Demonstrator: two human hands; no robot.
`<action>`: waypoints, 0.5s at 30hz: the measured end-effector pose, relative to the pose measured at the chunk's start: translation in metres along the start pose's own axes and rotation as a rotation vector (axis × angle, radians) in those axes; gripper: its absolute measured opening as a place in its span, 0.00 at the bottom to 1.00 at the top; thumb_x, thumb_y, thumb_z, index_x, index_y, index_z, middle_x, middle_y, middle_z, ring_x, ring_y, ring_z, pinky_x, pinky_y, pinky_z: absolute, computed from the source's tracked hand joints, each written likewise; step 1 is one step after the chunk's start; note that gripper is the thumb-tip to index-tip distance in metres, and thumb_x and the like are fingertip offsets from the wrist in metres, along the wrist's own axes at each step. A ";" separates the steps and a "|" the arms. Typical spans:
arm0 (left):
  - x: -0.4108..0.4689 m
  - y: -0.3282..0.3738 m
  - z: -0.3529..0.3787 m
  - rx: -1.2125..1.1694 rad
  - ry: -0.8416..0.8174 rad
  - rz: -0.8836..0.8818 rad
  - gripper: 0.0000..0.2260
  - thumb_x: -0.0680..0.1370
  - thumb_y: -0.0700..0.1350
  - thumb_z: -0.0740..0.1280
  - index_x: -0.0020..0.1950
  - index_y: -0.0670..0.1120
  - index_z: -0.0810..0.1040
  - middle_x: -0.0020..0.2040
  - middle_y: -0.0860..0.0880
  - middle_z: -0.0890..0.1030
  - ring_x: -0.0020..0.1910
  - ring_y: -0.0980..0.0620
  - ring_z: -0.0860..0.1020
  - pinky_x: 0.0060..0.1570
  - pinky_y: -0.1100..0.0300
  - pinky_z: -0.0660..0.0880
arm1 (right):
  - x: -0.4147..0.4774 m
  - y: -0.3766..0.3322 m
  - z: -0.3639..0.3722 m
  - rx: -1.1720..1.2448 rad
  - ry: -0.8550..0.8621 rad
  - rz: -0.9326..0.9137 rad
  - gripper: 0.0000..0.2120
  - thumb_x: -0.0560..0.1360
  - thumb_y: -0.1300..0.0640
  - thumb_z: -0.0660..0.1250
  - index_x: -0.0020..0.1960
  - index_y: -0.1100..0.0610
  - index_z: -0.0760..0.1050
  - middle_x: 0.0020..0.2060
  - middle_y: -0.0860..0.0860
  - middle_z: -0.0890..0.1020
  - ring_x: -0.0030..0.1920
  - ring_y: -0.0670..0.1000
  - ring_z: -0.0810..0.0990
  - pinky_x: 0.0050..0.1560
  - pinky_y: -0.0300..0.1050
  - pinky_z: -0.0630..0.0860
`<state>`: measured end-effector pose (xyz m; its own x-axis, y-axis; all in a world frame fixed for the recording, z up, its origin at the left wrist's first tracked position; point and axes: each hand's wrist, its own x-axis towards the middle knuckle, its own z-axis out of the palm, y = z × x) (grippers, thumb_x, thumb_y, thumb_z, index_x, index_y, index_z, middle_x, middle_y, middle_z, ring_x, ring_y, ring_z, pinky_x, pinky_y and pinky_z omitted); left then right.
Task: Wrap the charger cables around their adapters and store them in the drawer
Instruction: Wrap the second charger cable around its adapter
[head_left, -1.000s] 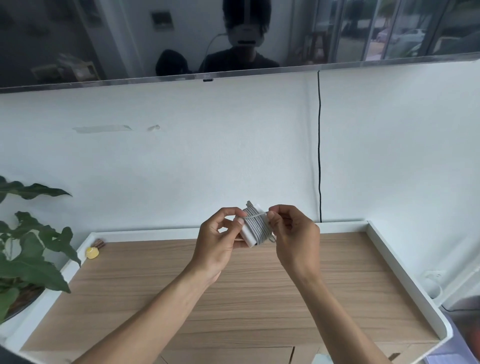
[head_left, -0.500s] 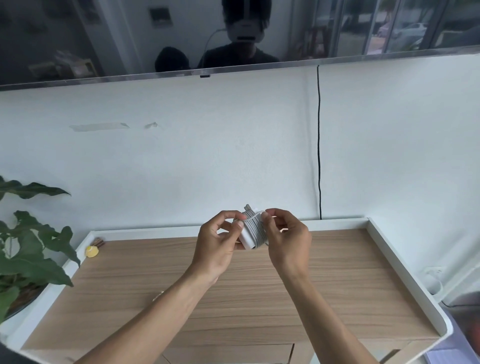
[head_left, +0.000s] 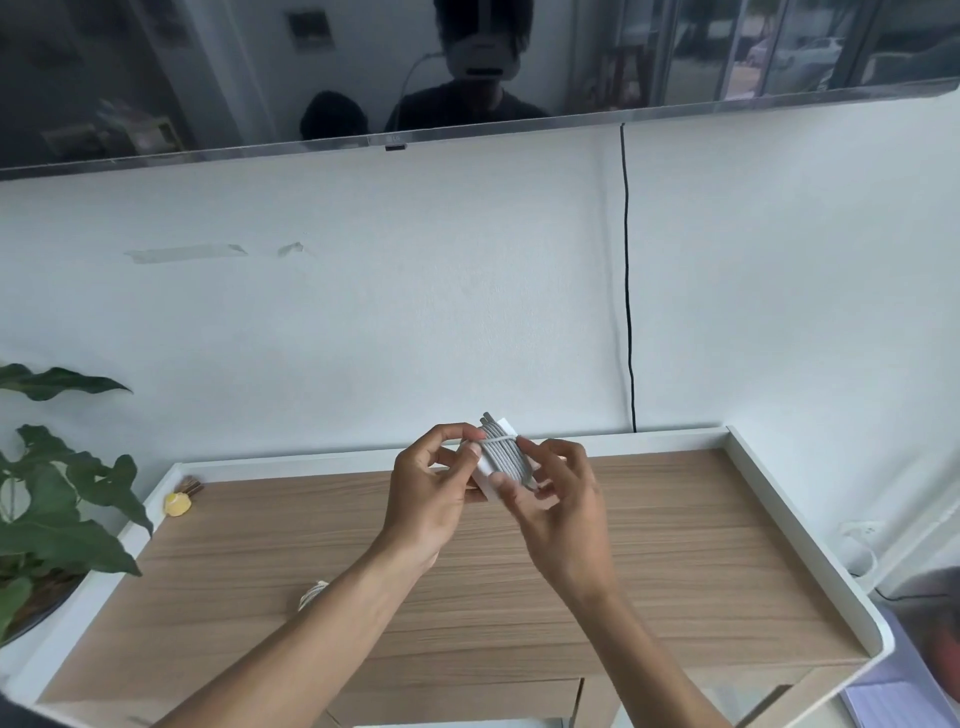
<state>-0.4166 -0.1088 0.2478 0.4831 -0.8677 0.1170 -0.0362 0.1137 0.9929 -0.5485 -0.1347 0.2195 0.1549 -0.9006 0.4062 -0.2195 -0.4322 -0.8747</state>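
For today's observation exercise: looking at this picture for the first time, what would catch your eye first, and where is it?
First, mid-frame above the wooden desk, the left hand and right hand hold a white adapter wound with grey cable; one strand crosses the coils. Next, the dark screen along the top reflects the person. Green plant leaves fill the left edge, near a small yellow object in the desk's far left corner.

No legible text, number or sign is showing anywhere in view. A small mark is sitting at the centre of the lower bezel of the wall-mounted screen (head_left: 467, 78), directly above its small dark tab, but it is appearing too small and blurred to read.
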 end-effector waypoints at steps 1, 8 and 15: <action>0.000 -0.001 0.002 0.010 0.010 -0.003 0.09 0.77 0.38 0.68 0.41 0.51 0.83 0.35 0.41 0.78 0.38 0.37 0.81 0.39 0.45 0.82 | -0.003 0.002 0.002 -0.038 -0.014 -0.023 0.27 0.67 0.40 0.71 0.63 0.49 0.74 0.53 0.43 0.71 0.47 0.43 0.76 0.44 0.32 0.74; -0.004 -0.003 0.008 0.006 0.023 -0.025 0.10 0.77 0.38 0.68 0.41 0.51 0.83 0.35 0.41 0.78 0.36 0.41 0.82 0.38 0.48 0.81 | -0.012 0.008 0.007 -0.037 0.056 -0.010 0.27 0.67 0.52 0.77 0.64 0.52 0.73 0.56 0.45 0.71 0.50 0.41 0.74 0.49 0.34 0.75; -0.006 -0.007 0.004 -0.010 0.037 -0.058 0.08 0.77 0.37 0.68 0.44 0.49 0.82 0.35 0.41 0.78 0.39 0.39 0.83 0.37 0.50 0.81 | -0.009 0.006 0.006 0.050 -0.016 0.047 0.22 0.65 0.53 0.78 0.55 0.47 0.74 0.54 0.42 0.70 0.50 0.41 0.74 0.46 0.29 0.72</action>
<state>-0.4223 -0.1065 0.2404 0.5166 -0.8543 0.0578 0.0015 0.0684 0.9977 -0.5451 -0.1289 0.2090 0.1614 -0.9189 0.3599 -0.1782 -0.3859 -0.9052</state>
